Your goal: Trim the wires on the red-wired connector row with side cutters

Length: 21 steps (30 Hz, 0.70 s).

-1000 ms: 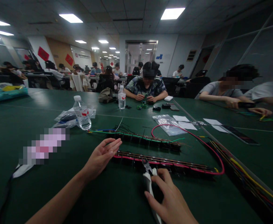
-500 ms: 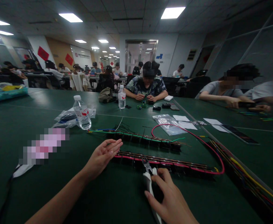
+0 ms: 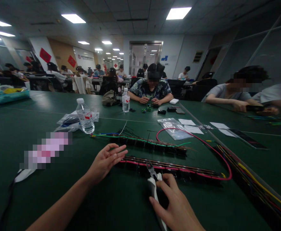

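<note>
- Lying along the green table (image 3: 46, 199) near its front edge, the white-handled pliers (image 3: 155, 186) run lengthways away from the person, metal nose pointing at the nearer terminal strip (image 3: 169, 169) and just touching its pink wire.
- The right hand (image 3: 176, 208) is wrapped round the handles, fingers curled over them.
- That strip's long axis runs left to right, slightly downhill to the right; a pink wire (image 3: 210, 144) loops back from its right end.
- The left hand (image 3: 104, 160) is spread, palm up, holding nothing, fingertips at the strip's left end.
- A second strip (image 3: 142, 141) with a green wire lies parallel beyond it.
- Farther left stands a water bottle (image 3: 85, 117).
</note>
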Motion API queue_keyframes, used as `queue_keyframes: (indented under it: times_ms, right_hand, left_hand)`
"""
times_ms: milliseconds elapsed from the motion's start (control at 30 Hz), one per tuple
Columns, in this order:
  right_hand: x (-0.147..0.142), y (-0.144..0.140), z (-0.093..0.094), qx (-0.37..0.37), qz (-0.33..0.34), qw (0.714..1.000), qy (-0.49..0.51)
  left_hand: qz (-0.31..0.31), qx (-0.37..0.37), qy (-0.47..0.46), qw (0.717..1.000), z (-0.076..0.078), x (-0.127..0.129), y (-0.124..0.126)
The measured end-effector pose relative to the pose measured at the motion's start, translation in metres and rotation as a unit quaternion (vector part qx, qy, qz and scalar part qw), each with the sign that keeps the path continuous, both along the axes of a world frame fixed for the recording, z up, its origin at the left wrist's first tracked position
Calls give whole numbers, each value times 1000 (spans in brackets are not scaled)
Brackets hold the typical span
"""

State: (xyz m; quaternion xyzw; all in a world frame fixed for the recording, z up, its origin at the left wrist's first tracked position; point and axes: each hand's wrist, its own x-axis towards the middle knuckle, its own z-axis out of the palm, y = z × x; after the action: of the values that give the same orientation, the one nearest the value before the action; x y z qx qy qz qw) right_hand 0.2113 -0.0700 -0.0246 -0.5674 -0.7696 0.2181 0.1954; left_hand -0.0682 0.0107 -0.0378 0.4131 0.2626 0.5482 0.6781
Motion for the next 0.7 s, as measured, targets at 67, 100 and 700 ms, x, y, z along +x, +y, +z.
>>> queue_keyframes:
  times_ms: [67,100,700]
  right_hand:
    - [0,0,0,2,-1,1000,1]
    - [0,0,0,4,0,1000,2]
    - [1,1,-3,11,1,1000,4]
  left_hand:
    - [1,-7,1,1000,1,0,0]
    - [2,-8,0,1000,1,0,0]
    - [21,38,1,999,11,7,-4]
